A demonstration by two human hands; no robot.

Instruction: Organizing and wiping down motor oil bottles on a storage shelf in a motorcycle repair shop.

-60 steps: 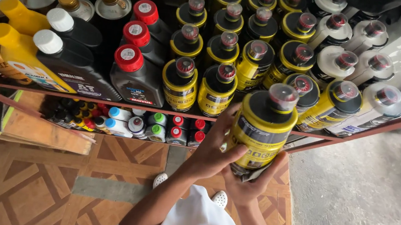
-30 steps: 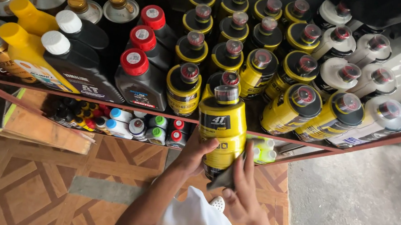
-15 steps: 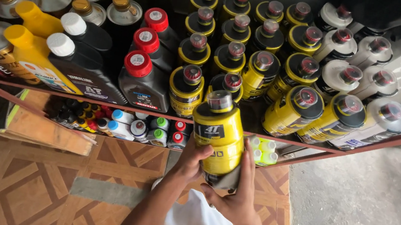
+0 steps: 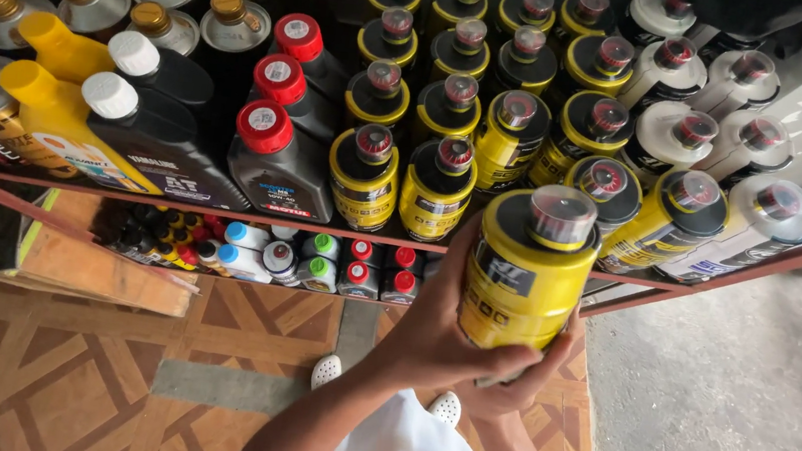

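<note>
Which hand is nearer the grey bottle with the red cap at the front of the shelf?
Left. The left hand grips the yellow bottle's side facing the grey bottle; the right hand supports its far underside.

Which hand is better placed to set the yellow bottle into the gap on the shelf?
Probably the left hand: it wraps the yellow plastic bottle with the red cap on its side, while the right hand only supports it from beneath.

Yellow bottle (image 4: 525, 270) now back right of where I saw it half second ago, raised nearer shelf edge (image 4: 320, 233). Left hand (image 4: 434, 330) wraps its left side, right hand (image 4: 513, 389) cups base (grip shifted lower). View itself drifted slightly left.
</note>
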